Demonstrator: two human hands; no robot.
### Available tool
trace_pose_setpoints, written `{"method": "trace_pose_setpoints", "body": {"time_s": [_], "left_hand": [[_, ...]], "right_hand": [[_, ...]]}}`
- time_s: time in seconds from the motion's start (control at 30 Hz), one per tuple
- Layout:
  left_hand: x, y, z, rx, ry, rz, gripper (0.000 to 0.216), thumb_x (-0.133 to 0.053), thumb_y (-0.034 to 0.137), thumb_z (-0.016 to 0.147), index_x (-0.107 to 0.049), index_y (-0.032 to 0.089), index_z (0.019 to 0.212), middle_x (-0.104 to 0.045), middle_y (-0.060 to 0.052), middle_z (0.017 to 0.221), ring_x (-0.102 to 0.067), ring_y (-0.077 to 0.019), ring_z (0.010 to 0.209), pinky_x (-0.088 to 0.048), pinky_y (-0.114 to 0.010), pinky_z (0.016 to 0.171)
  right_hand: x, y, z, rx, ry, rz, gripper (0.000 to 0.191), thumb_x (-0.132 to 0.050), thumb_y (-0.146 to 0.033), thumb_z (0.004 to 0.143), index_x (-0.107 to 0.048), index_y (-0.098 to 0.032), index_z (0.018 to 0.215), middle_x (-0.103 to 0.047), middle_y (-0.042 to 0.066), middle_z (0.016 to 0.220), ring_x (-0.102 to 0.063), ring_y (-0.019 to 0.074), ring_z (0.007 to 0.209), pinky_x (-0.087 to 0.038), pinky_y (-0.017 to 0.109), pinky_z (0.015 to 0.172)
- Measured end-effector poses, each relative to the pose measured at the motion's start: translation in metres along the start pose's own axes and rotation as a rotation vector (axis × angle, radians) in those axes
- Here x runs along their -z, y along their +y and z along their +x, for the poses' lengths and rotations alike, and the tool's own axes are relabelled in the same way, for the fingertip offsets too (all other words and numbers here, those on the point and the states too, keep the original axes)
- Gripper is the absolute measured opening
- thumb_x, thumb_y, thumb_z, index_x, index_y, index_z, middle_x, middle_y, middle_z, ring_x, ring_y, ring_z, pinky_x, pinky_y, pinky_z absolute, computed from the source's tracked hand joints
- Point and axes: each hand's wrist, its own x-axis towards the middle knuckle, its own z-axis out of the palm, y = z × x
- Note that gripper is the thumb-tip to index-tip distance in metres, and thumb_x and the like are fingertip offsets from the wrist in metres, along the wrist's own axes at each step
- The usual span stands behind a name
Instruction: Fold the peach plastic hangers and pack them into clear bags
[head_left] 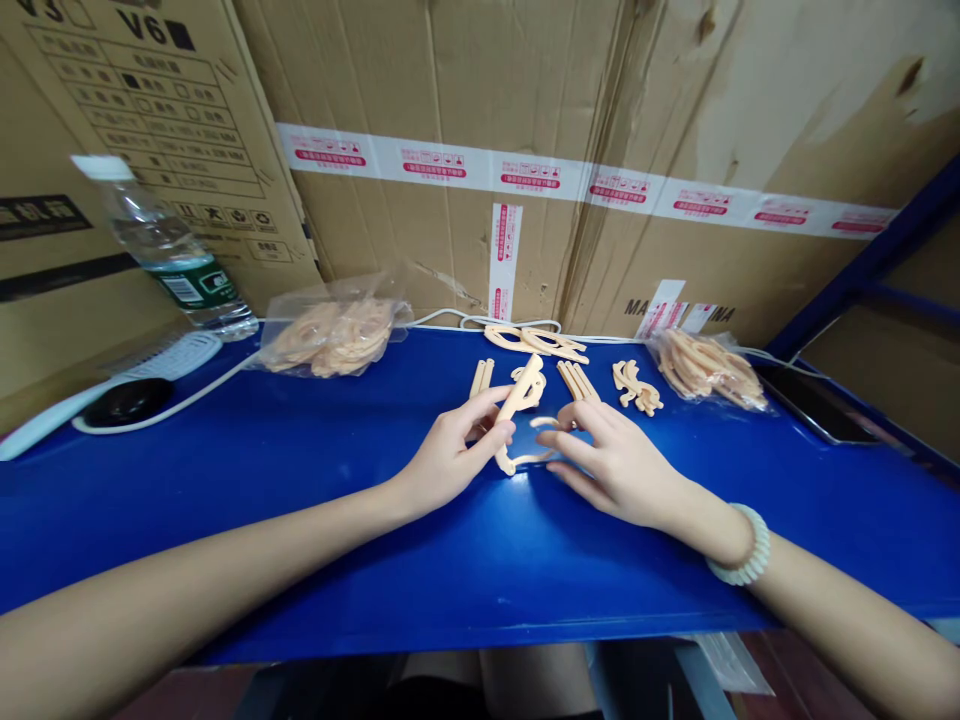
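Note:
My left hand (454,452) pinches a long beige plastic piece (519,396) that slants up over the blue table (300,520). My right hand (611,462) is closed on a curved beige plastic piece (534,458) that meets the lower end of the long one. Both hands are at the table's middle, fingertips almost touching. Just behind them lie loose beige plastic parts: straight sticks (481,376), more sticks (576,379), small curved bits (636,388) and long curved pieces (534,341).
Two clear bags of the same beige parts lie at the back, one to the left (334,335) and one to the right (709,367). A water bottle (171,250), a white fan (112,385) with cable and a phone (814,405) stand about. Cardboard boxes (525,150) wall the back.

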Motion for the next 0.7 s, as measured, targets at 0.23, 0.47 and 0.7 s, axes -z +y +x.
{"method": "trace_pose_setpoints", "body": {"time_s": [0.23,0.47,0.7], "left_hand": [[0.001,0.006,0.0,-0.037,0.017,0.108,0.036,-0.056,0.034,0.099,-0.064,0.019,0.13,-0.07,-0.007,0.104,-0.063,-0.017,0.083,-0.051,-0.026,0.073],[0.002,0.004,-0.002,-0.078,0.052,0.193,0.026,-0.055,0.033,0.1,-0.069,0.019,0.118,-0.065,-0.004,0.097,-0.06,-0.0162,0.082,-0.048,-0.025,0.069],[0.0,0.01,-0.002,-0.109,0.121,0.36,0.02,-0.054,0.026,0.099,-0.069,0.018,0.109,-0.066,-0.003,0.088,-0.059,-0.0146,0.073,-0.046,-0.024,0.066]], "right_hand": [[0.013,0.004,0.004,-0.231,0.039,0.719,0.03,-0.058,-0.035,0.099,-0.063,-0.029,0.127,-0.051,0.01,0.144,-0.044,0.0281,0.141,-0.041,0.049,0.114],[0.01,0.009,0.002,-0.349,0.066,1.012,0.032,-0.06,-0.036,0.098,-0.066,-0.028,0.128,-0.063,0.009,0.136,-0.057,0.026,0.131,-0.044,0.047,0.112],[-0.002,0.015,0.003,-0.597,0.228,1.092,0.03,-0.063,-0.043,0.095,-0.056,-0.022,0.115,-0.068,0.003,0.091,-0.065,0.0133,0.069,-0.056,0.028,0.062]]}}
